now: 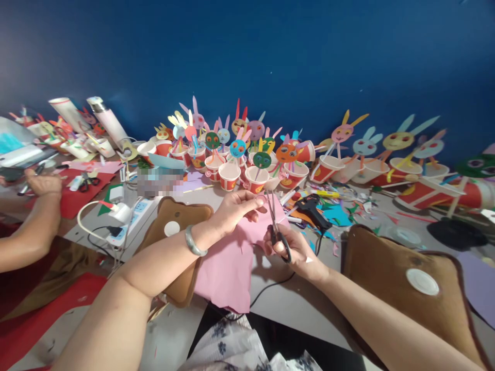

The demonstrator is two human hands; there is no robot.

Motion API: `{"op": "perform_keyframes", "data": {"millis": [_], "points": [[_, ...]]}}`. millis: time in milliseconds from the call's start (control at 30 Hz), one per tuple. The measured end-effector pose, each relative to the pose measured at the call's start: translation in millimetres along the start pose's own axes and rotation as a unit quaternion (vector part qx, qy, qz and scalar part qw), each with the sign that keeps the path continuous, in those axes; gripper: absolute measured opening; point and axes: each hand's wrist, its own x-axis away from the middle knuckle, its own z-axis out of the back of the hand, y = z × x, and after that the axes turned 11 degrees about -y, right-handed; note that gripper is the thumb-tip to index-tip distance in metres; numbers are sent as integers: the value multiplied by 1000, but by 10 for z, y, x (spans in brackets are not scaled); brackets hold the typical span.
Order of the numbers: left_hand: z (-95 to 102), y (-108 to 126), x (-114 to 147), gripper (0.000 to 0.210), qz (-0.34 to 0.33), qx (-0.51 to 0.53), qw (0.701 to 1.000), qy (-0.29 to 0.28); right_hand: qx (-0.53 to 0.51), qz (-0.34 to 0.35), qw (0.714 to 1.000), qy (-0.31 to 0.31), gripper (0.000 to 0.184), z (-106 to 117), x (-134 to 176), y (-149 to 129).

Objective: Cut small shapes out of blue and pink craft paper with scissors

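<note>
My right hand (292,250) grips a pair of scissors (274,219), its fingers in the black handles and the blades pointing up and away. Between the thumb and fingers of my left hand (240,208) is a small piece of pink paper (263,199), close beside the scissor blades. How far the blades are apart is hard to make out. Below both hands a large pink sheet (228,273) lies over the table and hangs past its front edge.
Paper cups with rabbit heads (257,175) line the blue wall. At right are a black glue gun (314,211), paper scraps (340,214) and a brown cushion (406,288); another brown cushion (174,211) and a power strip (135,219) are at left. Another person's hand (44,183) is far left.
</note>
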Motion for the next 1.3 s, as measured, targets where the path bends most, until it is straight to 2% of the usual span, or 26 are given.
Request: {"op": "perform_keyframes", "data": {"millis": [367, 1300], "points": [[-43, -7, 26, 31, 15, 10, 1000, -12, -26, -4, 1000, -6, 63, -21, 14, 65], [-61, -71, 53, 22, 10, 6, 999, -39, 51, 18, 998, 15, 65, -38, -13, 56]]}}
